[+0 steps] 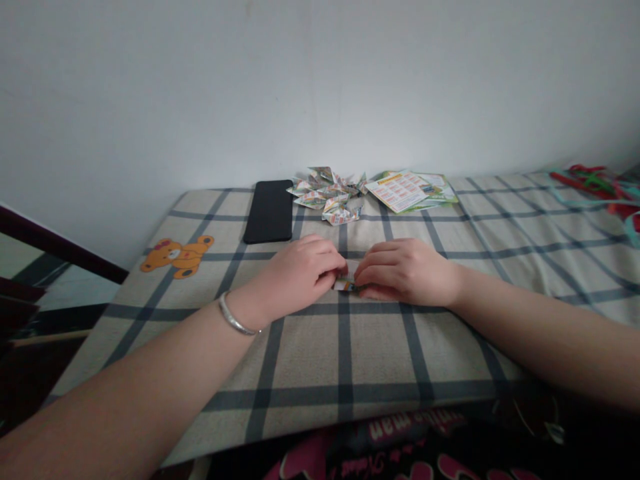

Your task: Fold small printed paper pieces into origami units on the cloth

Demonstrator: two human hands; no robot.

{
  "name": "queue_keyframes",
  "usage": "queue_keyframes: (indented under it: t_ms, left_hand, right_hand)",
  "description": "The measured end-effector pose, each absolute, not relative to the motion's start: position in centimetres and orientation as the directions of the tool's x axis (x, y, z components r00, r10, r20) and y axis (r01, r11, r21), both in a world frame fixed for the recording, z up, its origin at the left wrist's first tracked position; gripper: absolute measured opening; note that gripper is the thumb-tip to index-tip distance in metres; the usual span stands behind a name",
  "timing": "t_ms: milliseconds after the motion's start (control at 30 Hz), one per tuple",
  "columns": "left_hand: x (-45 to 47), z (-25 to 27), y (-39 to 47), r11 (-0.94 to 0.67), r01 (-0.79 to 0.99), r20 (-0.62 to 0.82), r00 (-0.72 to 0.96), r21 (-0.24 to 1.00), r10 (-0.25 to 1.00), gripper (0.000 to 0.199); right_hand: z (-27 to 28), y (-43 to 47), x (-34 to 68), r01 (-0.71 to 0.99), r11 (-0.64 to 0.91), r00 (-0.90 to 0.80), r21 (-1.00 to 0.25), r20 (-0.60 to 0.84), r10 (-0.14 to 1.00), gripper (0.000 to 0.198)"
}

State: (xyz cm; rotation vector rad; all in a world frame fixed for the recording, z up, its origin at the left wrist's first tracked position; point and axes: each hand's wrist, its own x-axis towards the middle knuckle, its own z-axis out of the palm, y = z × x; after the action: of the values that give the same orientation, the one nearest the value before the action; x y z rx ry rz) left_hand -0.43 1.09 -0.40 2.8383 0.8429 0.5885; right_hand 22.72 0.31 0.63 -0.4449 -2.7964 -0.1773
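A small piece of folded printed paper (344,285) lies between my hands on the checked tablecloth, mostly covered by my fingers. My left hand (307,270) grips its left side, fingers curled and pressed together. On the other side, the curled fingers of my right hand (400,272) close over the paper's right part. Beyond my hands, near the wall, several folded paper pieces (325,193) with pointed ends sit in a cluster. Just right of them lies a stack of flat printed paper sheets (400,191).
A black phone (269,211) lies left of the folded pieces. Further left is a bear figure (177,256) on the tablecloth (305,353). Red and green items (590,181) lie at the far right. A white wall (320,80) stands behind the table.
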Motion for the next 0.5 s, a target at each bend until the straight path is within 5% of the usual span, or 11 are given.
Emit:
queue_keyframes:
  t_ms: [267, 500]
  left_hand:
    - [-0.14, -0.16, 0.73, -0.850, 0.476, 0.312, 0.791, 0.228, 0.527, 0.007]
    - [-0.20, -0.59, 0.67, -0.852, 0.496, 0.296, 0.799, 0.169, 0.524, 0.008]
  right_hand:
    - [0.81, 0.08, 22.52, 0.323, 0.933, -0.917, 0.161, 0.298, 0.266, 0.034]
    - [0.53, 0.17, 22.48, 0.354, 0.928, -0.893, 0.113, 0.335, 0.299, 0.030]
